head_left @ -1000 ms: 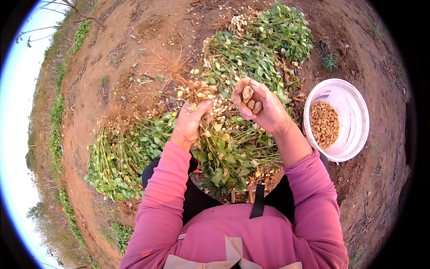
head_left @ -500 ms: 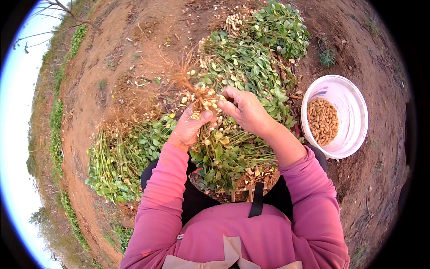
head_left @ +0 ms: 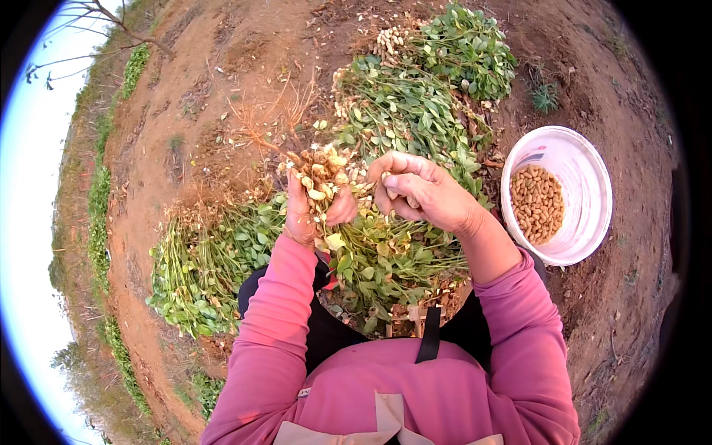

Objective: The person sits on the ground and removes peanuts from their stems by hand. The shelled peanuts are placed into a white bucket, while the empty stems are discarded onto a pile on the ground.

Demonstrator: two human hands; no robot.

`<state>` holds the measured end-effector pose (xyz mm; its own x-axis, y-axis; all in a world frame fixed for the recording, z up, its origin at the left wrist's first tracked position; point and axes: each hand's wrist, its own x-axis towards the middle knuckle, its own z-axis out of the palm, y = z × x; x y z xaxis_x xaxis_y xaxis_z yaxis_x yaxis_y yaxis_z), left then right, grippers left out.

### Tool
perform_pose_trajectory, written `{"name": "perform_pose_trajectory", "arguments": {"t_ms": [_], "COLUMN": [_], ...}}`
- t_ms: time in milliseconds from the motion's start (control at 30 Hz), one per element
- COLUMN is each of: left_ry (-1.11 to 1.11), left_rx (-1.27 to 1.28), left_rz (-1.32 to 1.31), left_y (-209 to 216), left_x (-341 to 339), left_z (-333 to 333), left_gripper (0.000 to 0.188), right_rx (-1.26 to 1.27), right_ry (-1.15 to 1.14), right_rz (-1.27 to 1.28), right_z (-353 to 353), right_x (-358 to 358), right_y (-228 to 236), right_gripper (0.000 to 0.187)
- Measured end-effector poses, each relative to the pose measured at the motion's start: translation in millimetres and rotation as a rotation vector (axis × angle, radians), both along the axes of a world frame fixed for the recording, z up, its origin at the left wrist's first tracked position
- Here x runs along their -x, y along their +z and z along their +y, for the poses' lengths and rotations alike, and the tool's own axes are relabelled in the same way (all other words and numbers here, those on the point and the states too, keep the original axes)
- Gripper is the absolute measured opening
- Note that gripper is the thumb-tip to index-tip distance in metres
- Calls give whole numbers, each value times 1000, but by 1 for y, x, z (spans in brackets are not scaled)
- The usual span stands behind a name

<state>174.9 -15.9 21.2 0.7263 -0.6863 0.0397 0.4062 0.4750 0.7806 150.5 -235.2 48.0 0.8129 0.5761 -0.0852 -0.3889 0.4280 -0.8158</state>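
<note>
A peanut plant (head_left: 320, 180), its tan pods clustered below thin brown roots, is gripped in my left hand (head_left: 302, 211). The roots point up and to the left; the leafy part hangs down between my knees. Just right of that cluster, my right hand (head_left: 424, 194) is closed with its thumb pressed over the curled fingers. Pale peanuts (head_left: 393, 194) show between thumb and fingers, apart from the plant. On my right stands a white bucket (head_left: 595, 185) partly filled with loose peanuts (head_left: 535, 205).
Pulled peanut plants lie in leafy heaps to the left (head_left: 215, 259) and ahead (head_left: 404, 100). A far heap (head_left: 475, 55) has pods (head_left: 389, 43) at its edge. Reddish soil (head_left: 193, 126) surrounds them. A bare branch (head_left: 122, 30) reaches in at the upper left.
My right hand has come away from the pod cluster toward the right, with peanuts now in its fingers. My left hand has tipped the plant so the roots lean left.
</note>
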Motion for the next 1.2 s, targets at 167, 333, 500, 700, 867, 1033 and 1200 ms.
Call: {"name": "perform_pose_trajectory", "arguments": {"t_ms": [167, 333, 500, 700, 867, 1033, 1200], "left_ry": [-34, -139, -33, -56, -170, -31, 291], "left_rx": [118, 97, 31, -213, -220, -265, -393], "left_rz": [98, 92, 202, 187, 181, 61, 129], "left_y": [-14, -20, -16, -11, -28, -20, -13], "left_x": [7, 10, 15, 22, 13, 18, 17], "left_z": [5, 4, 1, -7, 8, 1, -9], "left_gripper": [83, 84, 85, 85, 81, 65, 60], "right_rx": [78, 373, 594, 825, 938, 972, 684], "right_ry": [-194, -304, -360, -452, -487, -536, -434], "right_rz": [-71, -322, -545, -870, -986, -954, -447], "right_z": [-1, 11, 10, 17, 16, 21, 22], "right_x": [-2, 2, 6, 6, 4, 3, 1], "right_y": [-13, -5, 13, -5, -10, -12, -14], "right_gripper": [15, 27, 27, 35, 30, 34, 23]}}
